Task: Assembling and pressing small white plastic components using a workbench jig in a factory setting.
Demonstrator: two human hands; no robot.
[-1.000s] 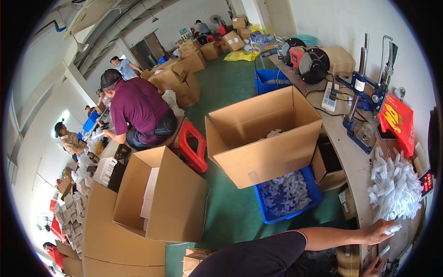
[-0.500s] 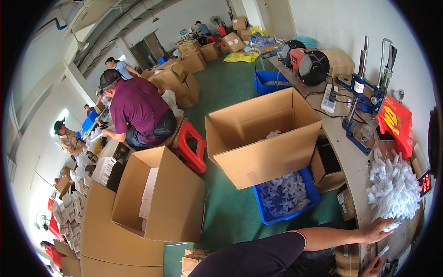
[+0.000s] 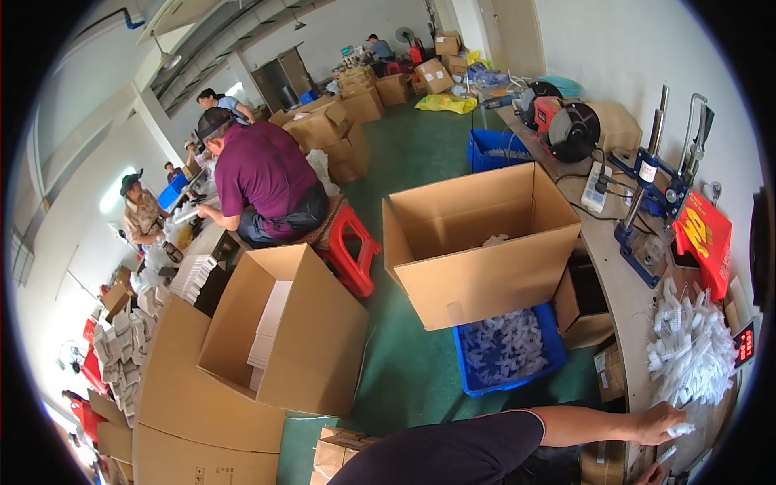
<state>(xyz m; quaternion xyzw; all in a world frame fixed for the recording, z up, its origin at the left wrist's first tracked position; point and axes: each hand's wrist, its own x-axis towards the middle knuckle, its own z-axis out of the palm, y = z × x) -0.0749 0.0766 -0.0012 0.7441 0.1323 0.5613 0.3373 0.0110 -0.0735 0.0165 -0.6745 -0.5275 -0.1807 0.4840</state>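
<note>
Head view: the left hand point(image 3: 661, 424), at the lower right, has its fingers curled closed around a small translucent white plastic piece point(image 3: 681, 430), an end of it jutting past the fingertips; whether more than one lies in the grip I cannot tell. Just below, the right hand point(image 3: 651, 474) is mostly cut off by the lower rim. A slim white ribbed strip point(image 3: 667, 453) stands at its fingertips, though how far those are closed, and whether they pinch it, does not show. Both hands work close together, probably to keep the pieces within short reach of each other.

Right beyond the left hand, a loose heap of translucent white ribbed plastic pieces point(image 3: 693, 347) covers the pale bench top point(image 3: 626, 301), likely set there for easy picking. A black box with a red lit display point(image 3: 744, 345) borders the heap on the wall side, so the easier room lies toward the bench's curved front edge. Farther along, a blue metal hand press with a steel column point(image 3: 649, 194) and a shiny red bag point(image 3: 705, 242) close off the far side.

Off that front edge, a blue plastic bin of white pieces point(image 3: 463, 364) sits low, its back overlapped by a large open brown cardboard box point(image 3: 493, 283). Green floor point(image 3: 404, 356) leaves a lane on their left.
</note>
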